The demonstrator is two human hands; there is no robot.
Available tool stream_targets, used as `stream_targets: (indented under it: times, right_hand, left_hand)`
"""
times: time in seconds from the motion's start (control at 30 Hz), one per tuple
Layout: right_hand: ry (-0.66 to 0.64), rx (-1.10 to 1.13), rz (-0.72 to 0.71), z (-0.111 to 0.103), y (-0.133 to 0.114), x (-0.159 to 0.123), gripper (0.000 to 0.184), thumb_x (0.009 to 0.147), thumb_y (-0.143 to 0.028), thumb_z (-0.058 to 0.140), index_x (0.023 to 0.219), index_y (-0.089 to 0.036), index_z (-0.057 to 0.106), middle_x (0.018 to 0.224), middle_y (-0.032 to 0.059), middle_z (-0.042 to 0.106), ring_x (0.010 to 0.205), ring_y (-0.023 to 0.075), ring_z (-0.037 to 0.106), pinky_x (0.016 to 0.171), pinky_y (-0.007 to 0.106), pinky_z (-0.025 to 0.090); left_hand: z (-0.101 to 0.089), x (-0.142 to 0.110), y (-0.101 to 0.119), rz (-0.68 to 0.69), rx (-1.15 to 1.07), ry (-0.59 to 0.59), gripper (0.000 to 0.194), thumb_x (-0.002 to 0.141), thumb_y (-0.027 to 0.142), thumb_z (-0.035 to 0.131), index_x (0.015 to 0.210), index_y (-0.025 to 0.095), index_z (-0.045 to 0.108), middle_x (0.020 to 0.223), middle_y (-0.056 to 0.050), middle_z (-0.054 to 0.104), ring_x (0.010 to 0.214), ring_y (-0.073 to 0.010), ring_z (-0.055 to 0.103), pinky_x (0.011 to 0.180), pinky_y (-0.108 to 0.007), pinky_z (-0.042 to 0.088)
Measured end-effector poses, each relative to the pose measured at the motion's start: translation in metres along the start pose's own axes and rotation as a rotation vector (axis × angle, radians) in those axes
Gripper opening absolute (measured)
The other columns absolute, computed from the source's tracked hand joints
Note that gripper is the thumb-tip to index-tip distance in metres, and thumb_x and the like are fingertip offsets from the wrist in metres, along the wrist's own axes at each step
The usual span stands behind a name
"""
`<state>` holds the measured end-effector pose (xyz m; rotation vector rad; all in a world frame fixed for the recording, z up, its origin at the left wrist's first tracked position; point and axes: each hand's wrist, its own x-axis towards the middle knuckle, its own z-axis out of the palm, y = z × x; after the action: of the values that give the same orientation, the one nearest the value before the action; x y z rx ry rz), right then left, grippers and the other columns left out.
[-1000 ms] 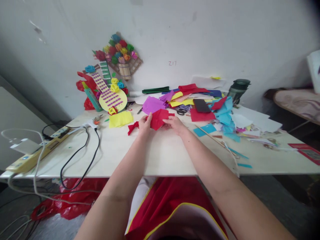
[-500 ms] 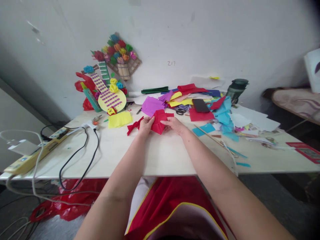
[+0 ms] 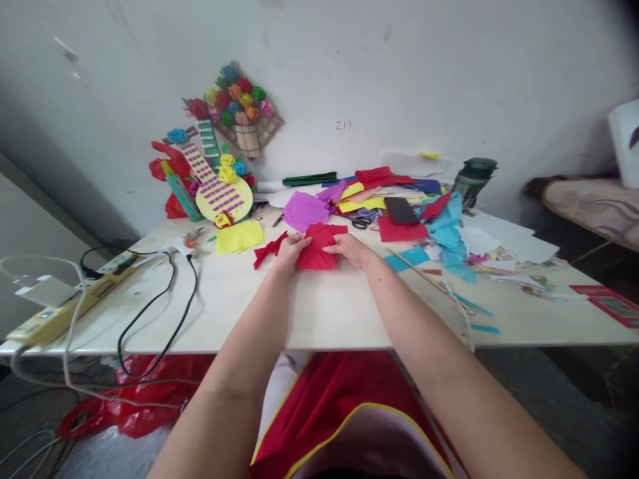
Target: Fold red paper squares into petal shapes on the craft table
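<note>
A creased piece of red crepe paper [image 3: 318,250] spans the space between my hands, just above or on the white table. My left hand [image 3: 292,251] pinches its left edge between thumb and fingers. At the right edge, my right hand [image 3: 348,249] grips it the same way, fingers closed. Beside my left hand lies a twisted red paper strip [image 3: 269,250]. Behind the sheet are purple paper [image 3: 304,210] and black-handled scissors [image 3: 361,223]. To the left rests a folded yellow paper [image 3: 240,237].
A dark phone [image 3: 401,211] lies on red paper amid coloured scraps. A dark bottle [image 3: 474,181] stands at the back right. A thin stick [image 3: 424,276] and blue scraps lie right. A power strip [image 3: 74,303] with cables, a glue bottle [image 3: 182,191] and paper-flower crafts [image 3: 224,193] occupy the left.
The red paper has turned from a tilted, pointed position to lie flatter and squarer between my hands. Both hands still hold it in nearly the same place.
</note>
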<state>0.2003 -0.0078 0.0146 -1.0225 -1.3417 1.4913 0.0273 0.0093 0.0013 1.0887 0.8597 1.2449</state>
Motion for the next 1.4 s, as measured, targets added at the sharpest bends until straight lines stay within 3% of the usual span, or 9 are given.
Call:
stream_targets:
  times: [0.3,0.6,0.93,1.4]
  right_hand:
    - [0.123,-0.049,-0.101,-0.003,0.002,0.006,0.019,0.069,-0.029,0.067,0.063,-0.017,0.054,0.047,-0.0035,0.056,0.042,0.0103,0.051,0.045,0.022,0.040]
    - [0.134,-0.071,-0.097,-0.004,0.003,0.007,0.016,0.067,-0.025,0.067,0.062,-0.017,0.053,0.047,-0.0041,0.055,0.042,0.0103,0.050,0.044,0.022,0.040]
    - [0.168,-0.047,-0.107,-0.004,0.003,0.008,0.003,0.066,-0.017,0.063,0.068,-0.015,0.061,0.050,-0.0024,0.059,0.044,0.0117,0.052,0.046,0.024,0.044]
    - [0.195,0.017,-0.140,-0.007,0.005,0.011,0.009,0.063,-0.015,0.064,0.071,-0.013,0.067,0.053,-0.0012,0.061,0.045,0.0102,0.052,0.045,0.022,0.043]
  left_hand:
    - [0.000,0.001,-0.002,0.019,-0.001,-0.054,0.032,0.053,0.034,0.078,0.063,0.015,0.054,0.058,0.000,0.060,0.051,-0.0109,0.055,0.053,-0.024,0.043]
    - [-0.005,0.003,0.001,-0.020,0.041,-0.006,0.022,0.053,0.027,0.072,0.060,0.017,0.054,0.046,0.004,0.050,0.037,-0.0077,0.041,0.037,-0.021,0.025]
    - [-0.009,0.002,0.005,-0.044,0.058,-0.083,0.021,0.051,0.023,0.071,0.061,0.016,0.054,0.050,0.004,0.051,0.040,-0.0075,0.043,0.040,-0.021,0.028]
    - [-0.011,0.005,0.004,-0.042,-0.033,-0.127,0.016,0.054,0.016,0.067,0.066,0.014,0.056,0.052,0.003,0.055,0.043,-0.0072,0.048,0.043,-0.018,0.034]
